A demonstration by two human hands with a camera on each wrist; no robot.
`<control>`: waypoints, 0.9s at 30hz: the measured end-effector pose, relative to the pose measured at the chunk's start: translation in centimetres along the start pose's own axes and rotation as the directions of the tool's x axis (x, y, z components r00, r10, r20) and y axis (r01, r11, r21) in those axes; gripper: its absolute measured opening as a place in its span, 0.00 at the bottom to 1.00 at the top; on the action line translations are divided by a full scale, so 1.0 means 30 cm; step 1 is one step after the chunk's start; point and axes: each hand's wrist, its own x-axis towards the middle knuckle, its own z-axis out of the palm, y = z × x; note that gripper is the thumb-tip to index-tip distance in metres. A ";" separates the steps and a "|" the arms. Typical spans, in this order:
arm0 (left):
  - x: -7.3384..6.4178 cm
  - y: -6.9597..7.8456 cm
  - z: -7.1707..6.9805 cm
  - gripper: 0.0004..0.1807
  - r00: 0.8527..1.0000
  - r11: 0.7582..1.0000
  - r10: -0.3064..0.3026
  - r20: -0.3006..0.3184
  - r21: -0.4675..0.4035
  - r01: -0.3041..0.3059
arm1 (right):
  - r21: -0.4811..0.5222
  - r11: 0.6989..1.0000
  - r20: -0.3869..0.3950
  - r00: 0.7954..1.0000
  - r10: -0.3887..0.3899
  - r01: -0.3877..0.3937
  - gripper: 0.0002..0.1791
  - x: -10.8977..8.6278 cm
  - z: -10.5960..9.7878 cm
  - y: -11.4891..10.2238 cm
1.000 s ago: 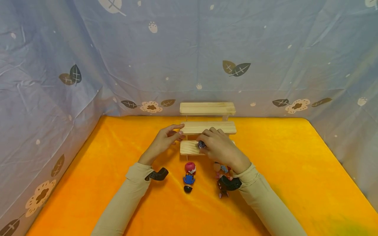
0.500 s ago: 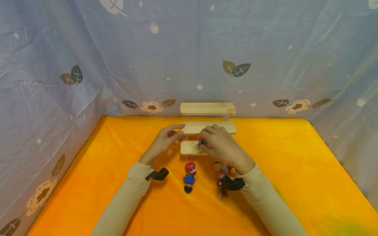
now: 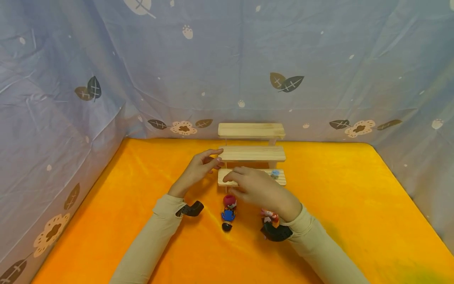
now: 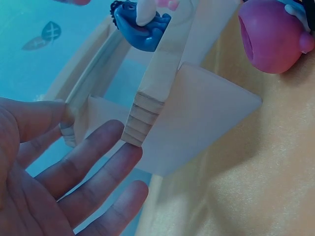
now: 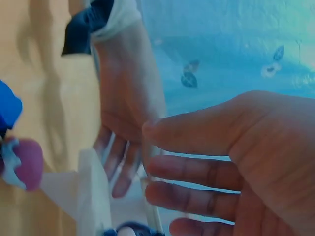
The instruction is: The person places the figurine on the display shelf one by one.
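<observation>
A three-tier wooden shelf stand [image 3: 251, 154] stands on the yellow cloth. My left hand [image 3: 194, 171] is at its left end, fingers loosely extended, with thumb and fingertips at the board ends in the left wrist view. A dark blue donkey figurine [image 4: 142, 24] sits on the lowest board; in the head view my right hand hides it. My right hand [image 3: 260, 189] hovers over the lowest board's front, thumb apart from the fingers, holding nothing. On that board's right part is a small light-blue item [image 3: 275, 174], too small to identify.
A figurine in a red cap and blue clothes [image 3: 228, 213] lies on the cloth before the stand. Further red-and-pink figurines [image 3: 271, 215] lie partly hidden under my right wrist's black strap [image 3: 276, 232]. A patterned curtain [image 3: 227, 59] hangs behind.
My right hand has let go of the donkey figurine and drawn slightly toward me, its fingers spreading. The light-blue item at right has come into sight. My left hand has stayed put.
</observation>
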 end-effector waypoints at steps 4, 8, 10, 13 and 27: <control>0.001 0.001 0.001 0.25 1.000 1.000 0.004 0.000 0.013 -0.004 | 0.026 0.999 0.118 0.993 0.024 -0.027 0.14 0.005 0.016 -0.043; -0.001 0.002 0.001 0.24 1.000 0.999 -0.003 -0.009 0.034 0.003 | 0.027 0.999 0.210 0.978 0.011 -0.018 0.13 0.005 0.034 -0.074; -0.002 0.002 0.001 0.25 1.000 0.999 -0.003 -0.007 0.036 0.004 | 0.037 0.999 0.248 0.969 0.001 -0.011 0.11 0.003 0.046 -0.082; -0.003 0.000 0.000 0.24 1.000 0.999 -0.006 -0.006 0.035 0.006 | 0.059 0.998 0.281 0.959 -0.011 -0.006 0.10 0.002 0.062 -0.090; -0.002 -0.004 0.000 0.24 1.000 1.000 -0.007 -0.001 0.027 0.007 | 0.029 0.999 0.382 0.924 0.016 -0.029 0.11 -0.004 0.111 -0.108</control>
